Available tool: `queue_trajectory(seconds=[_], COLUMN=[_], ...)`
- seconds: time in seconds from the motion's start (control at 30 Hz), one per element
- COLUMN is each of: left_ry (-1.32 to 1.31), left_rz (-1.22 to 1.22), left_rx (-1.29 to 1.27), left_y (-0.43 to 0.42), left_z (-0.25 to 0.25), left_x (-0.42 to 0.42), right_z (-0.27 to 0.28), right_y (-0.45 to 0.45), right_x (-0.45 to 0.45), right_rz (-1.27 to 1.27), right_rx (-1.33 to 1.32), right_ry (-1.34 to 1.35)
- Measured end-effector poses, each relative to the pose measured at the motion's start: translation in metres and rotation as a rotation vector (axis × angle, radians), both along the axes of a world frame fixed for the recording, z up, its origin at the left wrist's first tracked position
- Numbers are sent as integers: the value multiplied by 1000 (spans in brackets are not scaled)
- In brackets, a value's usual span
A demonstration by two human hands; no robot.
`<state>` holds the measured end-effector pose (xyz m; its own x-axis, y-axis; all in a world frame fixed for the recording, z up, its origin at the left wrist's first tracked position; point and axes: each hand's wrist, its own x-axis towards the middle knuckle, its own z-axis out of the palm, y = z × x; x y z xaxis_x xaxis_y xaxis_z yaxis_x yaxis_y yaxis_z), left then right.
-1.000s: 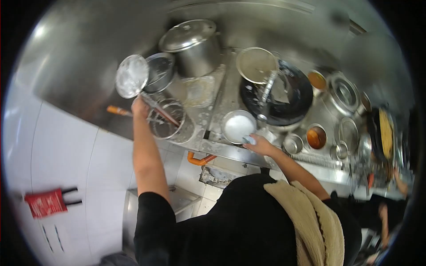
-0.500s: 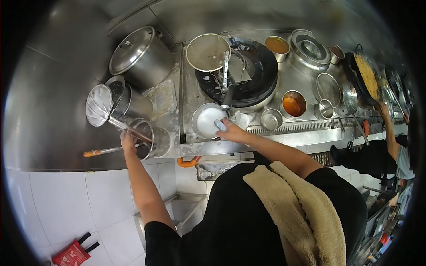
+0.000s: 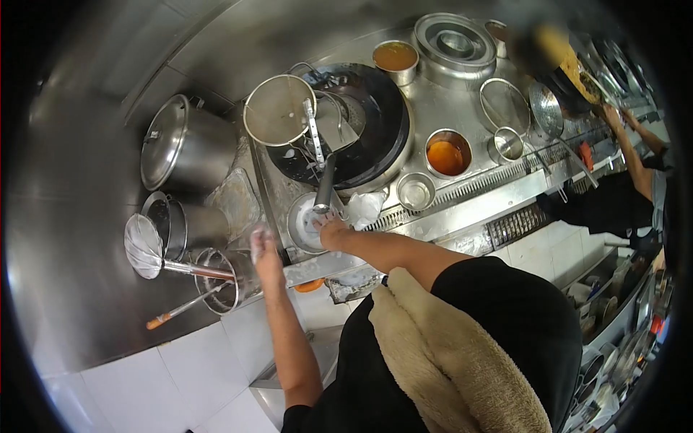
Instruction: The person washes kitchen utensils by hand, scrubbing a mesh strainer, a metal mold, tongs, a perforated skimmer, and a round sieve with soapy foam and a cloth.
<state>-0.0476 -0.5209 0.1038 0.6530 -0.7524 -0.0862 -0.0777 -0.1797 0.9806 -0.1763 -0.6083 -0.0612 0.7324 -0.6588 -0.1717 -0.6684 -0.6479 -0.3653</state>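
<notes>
My right hand (image 3: 333,232) reaches into a metal bowl (image 3: 294,229) with whitish contents; its fingers are bent, and whatever they hold is hard to see. Its fingertips lie beside the dark handle (image 3: 325,186) of a tool resting on the wok. Left of the bowl, my left hand (image 3: 267,256) is raised over the counter edge, blurred, with a whitish patch at its fingers. A mesh strainer (image 3: 144,246) with a brown handle lies across a tall metal pot (image 3: 245,278) nearby. From that same pot sticks out an orange-handled tool (image 3: 160,320).
A black wok (image 3: 382,162) carries a round sieve (image 3: 280,110). Around it stand a lidded pot (image 3: 189,144), an orange-sauce pot (image 3: 448,156), a small pot (image 3: 416,193) and crumpled white material (image 3: 366,208). Another person's hand (image 3: 612,115) is by a pan at right.
My left hand has left the strainer's handle and moved right toward the bowl. My right hand has gone lower into the bowl; the bluish-white thing it held no longer shows clearly. The view has turned.
</notes>
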Motion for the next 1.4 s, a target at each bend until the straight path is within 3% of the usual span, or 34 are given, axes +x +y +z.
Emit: queue_trajectory(seconds=[0.2, 0.3, 0.4, 0.57, 0.67, 0.73, 0.77, 0.83, 0.9, 1.03, 1.1, 1.2, 1.33, 1.4], left_ry=[248, 270, 499, 656, 421, 248, 158, 4, -133, -647, -920, -793, -876, -852], left_rz=[-213, -237, -153, -82, -127, -29, 27, 47, 47, -20, -63, -62, -117, -168], left_rx=[217, 256, 264, 179, 109, 202, 245, 291, 229, 324, 371, 354, 389, 418], left_y=[-39, -48, -59, -59, -47, -38, -32, -16, 2, 30, 43, 46, 40, 33], left_z=[8, -8, -20, -36, -51, -52, -52, -59, -81, -92, -92, -109, -105, -97], left_x=[-74, -83, -78, -83, -75, -66, -61, -52, -39, -38, -40, -47, -73, -85], right_z=[11, 9, 12, 25, 39, 38, 28, 35, 45, 63, 74, 55, 18, -7], right_y=[-21, -19, -19, -21, -20, -16, -17, -20, -32, -64, -75, -78, -79, -93], right_x=[16, 14, 4, -23, -50, -70, -77, -139, -200, -298, -323, -333, -315, -311], right_rz=[159, 160, 150, 106, 87, 121, 228, 165, 136, -249, -499, -829, -861, -991], right_rx=[241, 252, 264, 276, 294, 256, 15, -156, 35, -229, -236, 254, 336, 807], right_ry=[221, 169, 103, -82, -245, -379, -375, -581, -483, -508, -531, -139, -49, -143])
